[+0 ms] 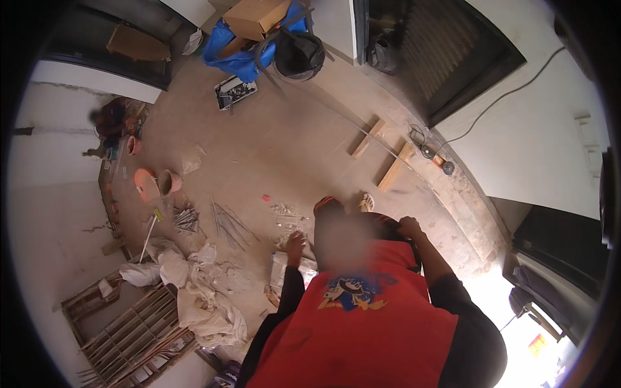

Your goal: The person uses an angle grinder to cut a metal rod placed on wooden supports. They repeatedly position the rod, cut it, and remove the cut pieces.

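Note:
My left hand [295,244] hangs low beside my leg, its fingers loosely apart with nothing visible in them. Beneath it are whitish scraps [289,216] on the floor and a pale box-like thing [278,268], partly hidden by my arm. My right hand [409,227] is bent in beside dark cloth [386,226] at my leg, fingers curled. What it grips, if anything, is hidden. My red shirt [388,310] with dark sleeves fills the lower middle, and a blurred patch covers my lap. One shoe [367,202] shows beyond it.
Cloth sheets [204,301] and a wooden slatted frame [132,336] lie at left, near thin strips [229,223], a bucket [169,182] and an orange tub [147,185]. Another person [113,119] crouches by the left wall. Wood pieces [394,168] and a cable [498,97] lie right; a blue bag [236,58] stands far.

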{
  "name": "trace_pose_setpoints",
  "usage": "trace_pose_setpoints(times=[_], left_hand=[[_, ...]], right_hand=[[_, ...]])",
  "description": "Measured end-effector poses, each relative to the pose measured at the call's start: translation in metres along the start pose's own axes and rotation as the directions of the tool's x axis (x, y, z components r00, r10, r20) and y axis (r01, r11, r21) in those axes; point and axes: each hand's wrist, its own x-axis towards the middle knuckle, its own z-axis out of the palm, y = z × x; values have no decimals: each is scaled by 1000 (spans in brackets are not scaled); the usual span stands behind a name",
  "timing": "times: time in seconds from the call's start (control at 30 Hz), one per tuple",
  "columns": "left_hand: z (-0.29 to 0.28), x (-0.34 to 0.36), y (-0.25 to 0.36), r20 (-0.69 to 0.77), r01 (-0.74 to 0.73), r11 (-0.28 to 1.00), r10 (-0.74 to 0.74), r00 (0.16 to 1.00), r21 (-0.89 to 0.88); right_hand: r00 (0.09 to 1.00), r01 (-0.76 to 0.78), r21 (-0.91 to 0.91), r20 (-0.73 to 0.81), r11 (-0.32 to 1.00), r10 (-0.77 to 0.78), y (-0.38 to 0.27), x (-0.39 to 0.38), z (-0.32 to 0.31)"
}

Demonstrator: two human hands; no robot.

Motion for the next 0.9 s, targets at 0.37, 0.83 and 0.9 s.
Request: trace_pose_setpoints(times=[0.37,0.83,0.9], left_hand=[[118,156,203,258,231,671,-546,797,705],[193,229,266,543,-605,235,-741,395,760],[193,228,267,671,-721,304,-681,293,623]], right_hand=[[779,-418,809,85,414,621,-87,-29,-1],[569,-328,879,-109,347,815,-141,-98,16],[589,-390,815,-136,428,796,-143,-113,3]])
